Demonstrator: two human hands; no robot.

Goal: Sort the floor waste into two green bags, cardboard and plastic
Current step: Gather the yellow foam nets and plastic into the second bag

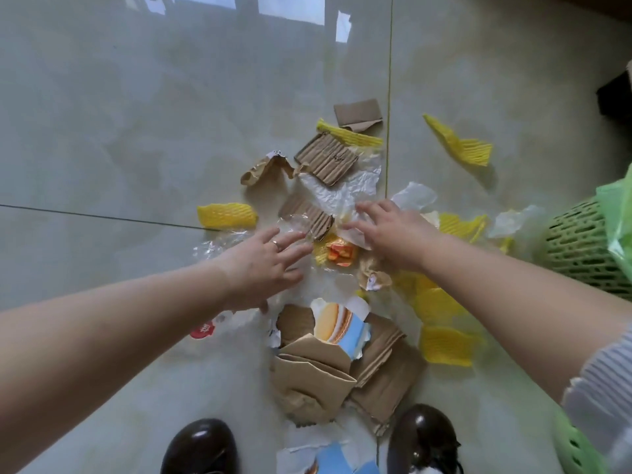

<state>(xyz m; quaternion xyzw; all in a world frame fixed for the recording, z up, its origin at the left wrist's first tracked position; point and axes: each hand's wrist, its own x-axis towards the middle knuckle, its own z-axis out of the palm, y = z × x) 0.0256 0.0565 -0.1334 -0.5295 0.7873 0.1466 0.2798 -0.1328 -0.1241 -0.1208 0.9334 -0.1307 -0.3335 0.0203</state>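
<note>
Waste lies scattered on the pale tiled floor. My left hand (270,258) hovers open, fingers spread, over clear plastic film (219,242) beside a small corrugated cardboard strip (313,215). My right hand (390,230) is open too, fingertips resting on crumpled clear plastic (342,189). Between the hands sits an orange snack wrapper (340,254). A larger corrugated cardboard square (326,159) lies farther out. Folded brown cardboard pieces (318,374) and a torn burger-print carton (338,325) lie near my feet. A green bag (615,213) shows at the right edge.
Yellow foam net pieces lie around: one at the left (227,216), one far right (461,145), several by my right arm (444,340). A green mesh basket (578,248) stands at right. My dark shoes (200,446) are at the bottom. A dark object (615,97) sits far right.
</note>
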